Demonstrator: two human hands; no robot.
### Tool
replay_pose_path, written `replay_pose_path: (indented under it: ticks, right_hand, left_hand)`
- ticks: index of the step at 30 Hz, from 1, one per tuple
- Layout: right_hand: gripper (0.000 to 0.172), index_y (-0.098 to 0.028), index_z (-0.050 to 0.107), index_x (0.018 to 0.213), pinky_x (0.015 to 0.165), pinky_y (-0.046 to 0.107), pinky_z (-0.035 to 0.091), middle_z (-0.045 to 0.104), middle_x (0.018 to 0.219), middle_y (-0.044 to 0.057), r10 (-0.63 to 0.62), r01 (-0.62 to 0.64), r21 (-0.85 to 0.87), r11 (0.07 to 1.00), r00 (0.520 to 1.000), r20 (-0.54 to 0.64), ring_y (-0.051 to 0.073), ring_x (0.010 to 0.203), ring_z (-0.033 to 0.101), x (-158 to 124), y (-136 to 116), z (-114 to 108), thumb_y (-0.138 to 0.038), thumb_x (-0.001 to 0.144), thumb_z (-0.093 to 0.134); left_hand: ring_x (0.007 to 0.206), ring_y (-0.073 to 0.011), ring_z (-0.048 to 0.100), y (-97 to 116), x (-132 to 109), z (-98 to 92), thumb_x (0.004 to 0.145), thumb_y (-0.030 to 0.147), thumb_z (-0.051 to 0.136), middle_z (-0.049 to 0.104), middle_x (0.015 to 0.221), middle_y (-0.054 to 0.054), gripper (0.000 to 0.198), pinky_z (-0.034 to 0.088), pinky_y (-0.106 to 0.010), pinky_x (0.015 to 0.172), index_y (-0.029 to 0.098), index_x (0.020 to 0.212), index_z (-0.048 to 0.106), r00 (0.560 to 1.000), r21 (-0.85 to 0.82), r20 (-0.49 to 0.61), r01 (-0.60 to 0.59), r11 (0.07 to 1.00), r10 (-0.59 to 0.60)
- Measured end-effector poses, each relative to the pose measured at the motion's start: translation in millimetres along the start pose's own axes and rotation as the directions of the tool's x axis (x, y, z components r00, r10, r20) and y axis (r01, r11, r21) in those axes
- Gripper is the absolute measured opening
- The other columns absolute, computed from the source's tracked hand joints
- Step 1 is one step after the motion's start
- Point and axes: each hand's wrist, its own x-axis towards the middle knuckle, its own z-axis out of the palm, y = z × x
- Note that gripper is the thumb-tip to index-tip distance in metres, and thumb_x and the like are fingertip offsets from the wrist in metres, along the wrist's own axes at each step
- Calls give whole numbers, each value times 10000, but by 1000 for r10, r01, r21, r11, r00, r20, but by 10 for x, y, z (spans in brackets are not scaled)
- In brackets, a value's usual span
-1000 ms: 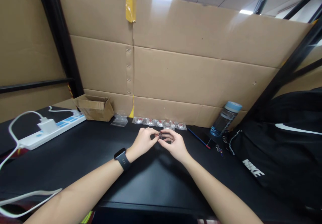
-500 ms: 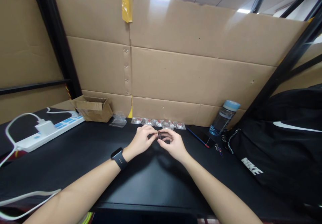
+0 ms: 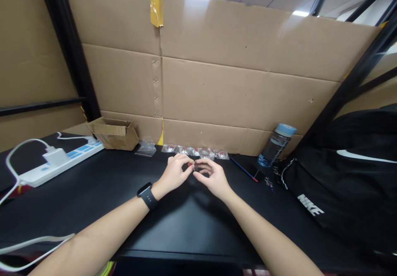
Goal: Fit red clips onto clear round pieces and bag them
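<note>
Over the middle of the black table, my left hand (image 3: 178,171) and my right hand (image 3: 214,176) meet at the fingertips. My right thumb and fingers curl round the edge of a small dark round piece (image 3: 195,167), seen nearly edge-on. A bit of red (image 3: 190,164) shows at the pinched tips of my left hand, against the dark piece; whether the two are joined I cannot tell. Just behind my hands lies a row of small clear packets (image 3: 194,151) with red and silvery contents.
To the left stand an open cardboard box (image 3: 116,134), clear plastic bags (image 3: 145,148) and a white power strip (image 3: 58,164) with cables. On the right are a blue pencil-like stick (image 3: 243,168), a water bottle (image 3: 275,145), small metal bits (image 3: 269,183) and a black bag (image 3: 350,185). Cardboard walls the back.
A red bit now shows at my left fingertips where it was hidden before. The dark round piece has shifted very slightly left; both arms stay almost in place.
</note>
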Motion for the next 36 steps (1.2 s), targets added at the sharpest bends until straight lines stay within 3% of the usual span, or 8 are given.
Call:
replay_pose_path:
  ticks: [6, 11, 17, 19, 22, 25, 31, 36]
  right_hand:
    - [390, -216, 605, 1050, 829, 352, 579, 680, 1115, 88, 8, -7, 10, 1000, 999, -43, 250, 1022, 704, -9, -15, 5, -348, 742, 804]
    - [361, -213, 546, 913, 796, 328, 586, 647, 1154, 84, -7, 7, 20, 1000, 1000, -18, 236, 984, 713, -10, 6, -6, -369, 729, 815]
    - [311, -217, 604, 959, 847, 347, 586, 633, 1179, 91, -70, 68, -24, 997, 992, -108, 243, 1028, 697, -9, 56, 54, -368, 760, 791]
    - [307, -224, 604, 981, 855, 356, 587, 634, 1199, 94, -85, 81, -37, 996, 989, -118, 247, 1049, 689, -12, 53, 75, -361, 771, 780]
    - [301, -226, 598, 989, 864, 364, 588, 636, 1217, 96, -100, 96, -45, 994, 988, -115, 247, 1058, 685, -18, 33, 81, -355, 778, 771]
    - [275, -227, 609, 970, 863, 350, 586, 630, 1219, 93, -125, 120, -50, 992, 984, -130, 245, 1080, 674, -23, 20, 70, -339, 780, 772]
    - [304, -221, 602, 981, 859, 344, 584, 627, 1216, 94, -103, 103, -11, 995, 986, -129, 242, 1058, 685, -28, 22, 78, -335, 771, 789]
    - [366, -200, 585, 924, 923, 397, 582, 649, 1192, 100, 79, -49, 198, 979, 986, -146, 260, 1028, 710, -28, -24, 145, -400, 727, 819]
  left_hand:
    - [884, -173, 606, -17, -16, 40, 913, 242, 594, 621, 957, -35, 132, 473, -304, 818, 219, 871, 717, 999, -63, -42, -23, 998, 21]
    - [832, -150, 606, 1, -21, 42, 920, 274, 585, 595, 935, -29, 162, 497, -272, 780, 206, 849, 713, 1000, -175, -11, 20, 984, -22]
    - [893, -181, 616, -4, 1, 53, 917, 340, 600, 614, 939, -45, 197, 502, -328, 869, 194, 864, 722, 998, -278, -22, 46, 959, -55]
    - [924, -199, 625, -37, 1, 98, 908, 360, 617, 646, 943, -55, 212, 496, -351, 902, 182, 860, 719, 994, -376, -14, 93, 922, -106]
    - [957, -218, 646, -75, -14, 182, 911, 405, 621, 708, 989, -76, 260, 504, -353, 900, 167, 947, 718, 977, -570, 89, 209, 795, -193]
    - [967, -216, 651, -75, -25, 223, 927, 411, 606, 721, 1031, -81, 284, 506, -341, 892, 165, 1033, 702, 972, -642, 142, 235, 730, -188]
    - [935, -193, 618, -4, -16, 118, 929, 322, 600, 644, 950, -56, 172, 481, -329, 886, 182, 891, 691, 995, -381, -79, 26, 924, -60]
    - [1009, -215, 600, 77, -31, 41, 925, 262, 591, 626, 1020, -58, 109, 448, -359, 921, 218, 925, 691, 991, -102, -131, -26, 994, 12]
